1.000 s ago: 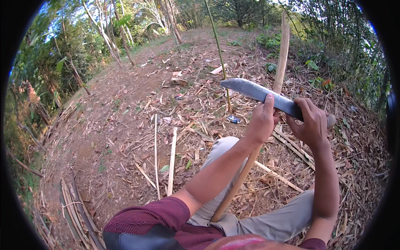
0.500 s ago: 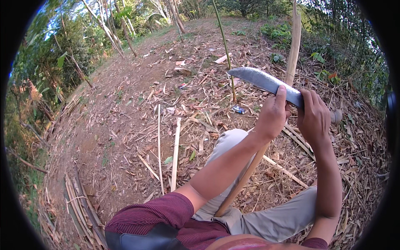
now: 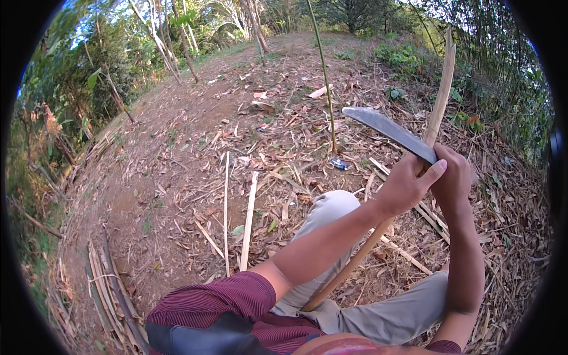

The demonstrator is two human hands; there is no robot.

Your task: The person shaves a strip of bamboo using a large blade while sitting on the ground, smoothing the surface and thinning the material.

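Note:
A machete with a curved grey blade (image 3: 387,129) lies across a long split bamboo strip (image 3: 441,94), its tip pointing up and left. My right hand (image 3: 454,180) is closed around the machete's handle, which it mostly hides. Against it, my left hand (image 3: 407,188) is closed around the strip just under the blade, its thumb reaching across to the right hand's fingers. Below my hands the strip slants down between my legs to my lap. The edge's contact with the strip is hidden by my fingers.
Two pale strips (image 3: 249,219) lie on the leaf-littered ground ahead of me. A tied bundle of sticks (image 3: 109,284) rests at the lower left. A thin green stem (image 3: 325,77) stands upright ahead, a small blue wrapper (image 3: 339,164) near its foot. More split pieces (image 3: 435,219) lie to the right.
Both hands and the machete have moved down and to the right. The blade slopes more steeply. The strip's top has shifted right and lower, and my left thumb has left the blade.

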